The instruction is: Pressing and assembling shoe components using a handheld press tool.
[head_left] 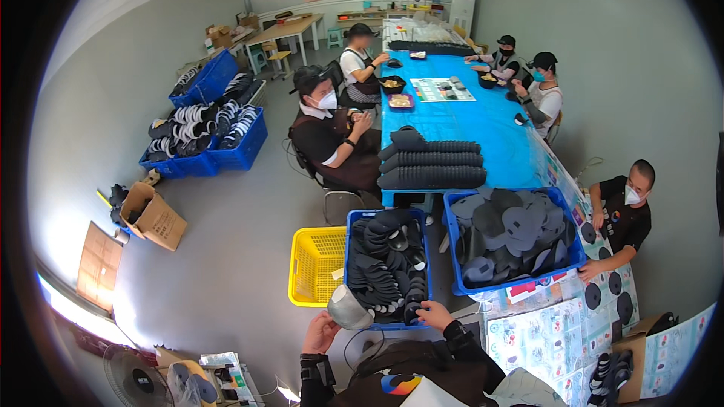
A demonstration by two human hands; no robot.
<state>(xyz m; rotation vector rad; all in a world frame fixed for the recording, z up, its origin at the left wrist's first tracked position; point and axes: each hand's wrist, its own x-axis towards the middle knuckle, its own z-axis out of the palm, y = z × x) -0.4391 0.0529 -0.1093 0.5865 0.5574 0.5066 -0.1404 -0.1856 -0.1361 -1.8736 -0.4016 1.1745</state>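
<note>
My left hand (321,332) is closed at the rim of a silver-grey, dome-shaped piece (348,307). This piece sits at the near left corner of a blue crate (430,260). Over the crate's near right edge, my right hand (435,316) has its fingers closed at a small black curved piece (413,311); the fingertips are partly hidden. Nested rows of black curved pieces (373,264) fill the crate.
A yellow basket (295,267) stands left of the crate. To the right, another blue crate (577,252) holds flat dark pieces. Beyond is a blue-covered table (505,154) with black stacks (430,169). A person (626,211) works at the right; several others sit around the table.
</note>
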